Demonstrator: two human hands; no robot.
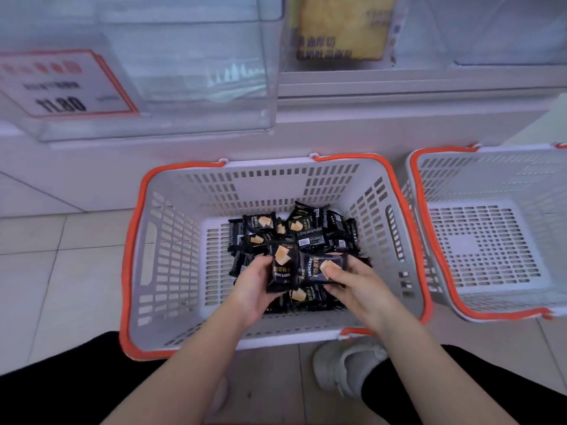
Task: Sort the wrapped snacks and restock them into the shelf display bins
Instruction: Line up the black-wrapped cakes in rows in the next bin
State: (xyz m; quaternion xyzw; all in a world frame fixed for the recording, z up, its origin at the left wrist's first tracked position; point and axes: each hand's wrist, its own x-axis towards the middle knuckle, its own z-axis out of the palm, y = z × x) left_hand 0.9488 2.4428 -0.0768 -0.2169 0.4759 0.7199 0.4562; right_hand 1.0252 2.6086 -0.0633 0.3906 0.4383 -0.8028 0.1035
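A white basket with an orange rim sits on the floor and holds a pile of black wrapped snack packets printed with a yellow cake. My left hand reaches into the basket and grips one upright black packet from the left side. My right hand holds a second black packet, thumb pressed on its front. The two held packets touch each other just above the pile.
A second white basket with an orange rim stands to the right with nothing inside. Above, a clear plastic shelf bin carries a price card reading 11.80. A yellow-labelled bin is beside it. My shoe and knees are below.
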